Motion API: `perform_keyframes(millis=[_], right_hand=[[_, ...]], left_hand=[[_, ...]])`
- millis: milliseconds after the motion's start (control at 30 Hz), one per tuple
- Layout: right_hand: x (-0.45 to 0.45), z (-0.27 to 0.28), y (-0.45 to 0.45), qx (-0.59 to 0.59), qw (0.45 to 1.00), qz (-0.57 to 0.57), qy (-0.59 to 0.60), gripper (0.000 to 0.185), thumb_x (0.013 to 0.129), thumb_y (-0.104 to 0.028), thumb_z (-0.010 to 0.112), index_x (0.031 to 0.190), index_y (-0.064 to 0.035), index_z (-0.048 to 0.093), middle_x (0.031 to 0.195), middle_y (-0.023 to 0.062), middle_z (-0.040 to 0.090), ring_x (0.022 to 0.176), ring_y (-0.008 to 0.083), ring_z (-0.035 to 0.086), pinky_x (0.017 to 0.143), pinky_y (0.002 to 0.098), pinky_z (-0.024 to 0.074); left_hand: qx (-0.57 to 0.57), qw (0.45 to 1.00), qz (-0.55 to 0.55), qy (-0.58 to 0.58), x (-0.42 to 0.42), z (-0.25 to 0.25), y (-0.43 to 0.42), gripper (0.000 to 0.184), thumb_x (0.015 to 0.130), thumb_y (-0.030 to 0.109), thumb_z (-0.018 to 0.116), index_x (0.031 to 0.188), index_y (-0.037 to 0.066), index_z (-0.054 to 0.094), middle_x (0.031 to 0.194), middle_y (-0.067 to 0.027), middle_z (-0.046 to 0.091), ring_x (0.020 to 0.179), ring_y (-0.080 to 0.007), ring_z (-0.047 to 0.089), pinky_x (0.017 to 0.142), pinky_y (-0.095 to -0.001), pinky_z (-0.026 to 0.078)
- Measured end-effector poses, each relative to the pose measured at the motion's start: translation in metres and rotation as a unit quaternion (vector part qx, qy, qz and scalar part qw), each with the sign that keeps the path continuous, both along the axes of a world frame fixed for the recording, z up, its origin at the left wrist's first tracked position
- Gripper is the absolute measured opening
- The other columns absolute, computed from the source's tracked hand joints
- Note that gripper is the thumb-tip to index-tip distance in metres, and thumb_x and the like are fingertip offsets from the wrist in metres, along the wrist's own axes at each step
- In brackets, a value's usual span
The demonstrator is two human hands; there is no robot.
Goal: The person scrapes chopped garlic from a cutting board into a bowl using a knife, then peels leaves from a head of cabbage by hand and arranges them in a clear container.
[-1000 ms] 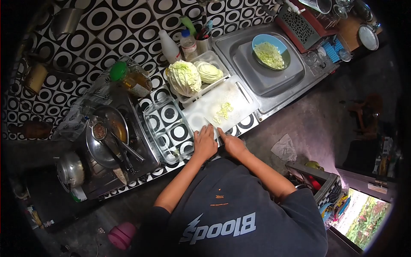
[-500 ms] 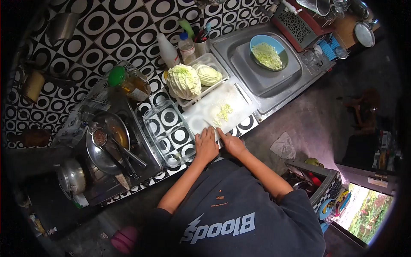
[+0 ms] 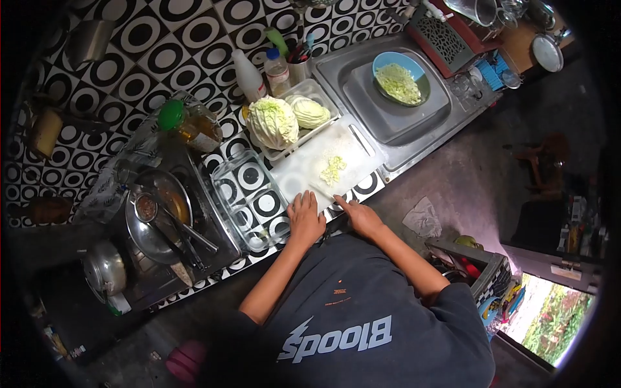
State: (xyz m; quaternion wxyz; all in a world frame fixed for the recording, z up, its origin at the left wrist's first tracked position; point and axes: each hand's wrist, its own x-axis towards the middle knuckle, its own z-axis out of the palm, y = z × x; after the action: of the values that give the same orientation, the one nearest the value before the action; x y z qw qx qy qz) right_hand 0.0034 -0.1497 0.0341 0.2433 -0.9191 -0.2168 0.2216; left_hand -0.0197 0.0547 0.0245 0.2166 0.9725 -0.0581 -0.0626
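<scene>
Patterned black-and-white tiles (image 3: 367, 185) are covering the counter, with a metal sink (image 3: 414, 129) occupying its right part and a dark stove (image 3: 149, 284) its left part. On the stove, a wide metal pan (image 3: 139, 239) is holding utensils. Between stove and sink, a translucent cutting board (image 3: 352, 149) is lying near the counter's front edge, and a clear glass dish (image 3: 259, 247) is sitting at its left. Behind the board, a shallow plastic container (image 3: 304, 143) is bearing a large cabbage (image 3: 273, 123) on the left and a smaller cabbage (image 3: 310, 111) on the right. In the sink area, a blue bowl (image 3: 414, 63) is holding shredded cabbage (image 3: 398, 83). At the board's front edge, the left hand (image 3: 306, 220) is lying palm down, released, its fingers spreading forward onto the surface. Beside it, the right hand (image 3: 362, 218) is extending its index finger to the near end of a thin blade (image 3: 321, 193), the other fingers curling under; whether they are gripping a handle cannot be told. The blade is slanting across the front of the board, and just beyond it a small heap of chopped cabbage (image 3: 334, 171) is resting near the board's middle.
</scene>
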Motion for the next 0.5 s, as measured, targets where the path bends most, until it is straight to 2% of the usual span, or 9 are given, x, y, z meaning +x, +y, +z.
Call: perform_keyframes(millis=[100,200,233,333,467,500], right_hand=[[0.013,-0.008,-0.004,-0.008,0.998,0.048,0.027,0.078,0.079,0.005,0.052,0.151,-0.0160,0.033,0.097,0.0219,0.061,0.083,0.0406,0.064,0.075,0.0462,0.0510],[0.031,-0.009,-0.014,-0.014,0.998,0.065,0.003,0.077,0.079,0.004,0.051,0.151,-0.0156,0.034,0.099,0.0230,0.062,0.087,0.0411,0.063,0.076,0.0460,0.0511],[0.039,-0.004,-0.020,-0.028,0.998,0.061,0.011,0.074,0.080,0.003,0.052,0.150,-0.0155,0.035,0.103,0.0236,0.062,0.092,0.0410,0.063,0.078,0.0457,0.0508],[0.062,0.011,-0.036,-0.020,0.998,0.043,0.037,0.070,0.083,0.001,0.051,0.149,-0.0158,0.035,0.104,0.0227,0.063,0.094,0.0406,0.063,0.082,0.0475,0.0505],[0.086,0.012,-0.061,0.007,0.996,0.082,0.020,0.055,0.084,-0.004,0.055,0.138,-0.0107,0.046,0.106,0.0211,0.063,0.097,0.0403,0.062,0.084,0.0495,0.0495],[0.093,0.010,-0.067,0.034,0.995,0.090,0.014,0.046,0.084,-0.006,0.056,0.130,-0.0074,0.052,0.109,0.0207,0.063,0.099,0.0397,0.062,0.085,0.0495,0.0493]], left_hand=[[-0.062,0.998,0.025,-0.007,-0.004,0.003,0.003,0.062,0.082,0.019,0.061,0.136,-0.009,0.046,0.134,-0.0230,0.051,0.127,-0.0367,0.044,0.107,-0.0486,0.031],[-0.124,0.989,0.078,0.008,-0.006,0.008,-0.003,0.060,0.083,0.015,0.061,0.135,-0.010,0.046,0.128,-0.0251,0.054,0.119,-0.0384,0.050,0.105,-0.0451,0.037],[-0.134,0.987,0.094,0.006,-0.007,0.007,-0.005,0.059,0.083,0.013,0.061,0.135,-0.011,0.045,0.128,-0.0260,0.054,0.119,-0.0395,0.051,0.103,-0.0451,0.039],[-0.160,0.976,0.147,-0.006,-0.009,0.003,-0.012,0.058,0.084,0.010,0.061,0.134,-0.012,0.045,0.128,-0.0280,0.053,0.117,-0.0424,0.053,0.102,-0.0451,0.042],[-0.169,0.960,0.223,-0.006,-0.008,0.003,-0.027,0.057,0.084,0.011,0.061,0.134,-0.012,0.044,0.129,-0.0289,0.051,0.121,-0.0435,0.049,0.104,-0.0447,0.041],[-0.162,0.957,0.241,-0.011,-0.008,0.002,-0.031,0.058,0.084,0.011,0.061,0.135,-0.012,0.044,0.130,-0.0288,0.051,0.121,-0.0435,0.050,0.104,-0.0441,0.041]])
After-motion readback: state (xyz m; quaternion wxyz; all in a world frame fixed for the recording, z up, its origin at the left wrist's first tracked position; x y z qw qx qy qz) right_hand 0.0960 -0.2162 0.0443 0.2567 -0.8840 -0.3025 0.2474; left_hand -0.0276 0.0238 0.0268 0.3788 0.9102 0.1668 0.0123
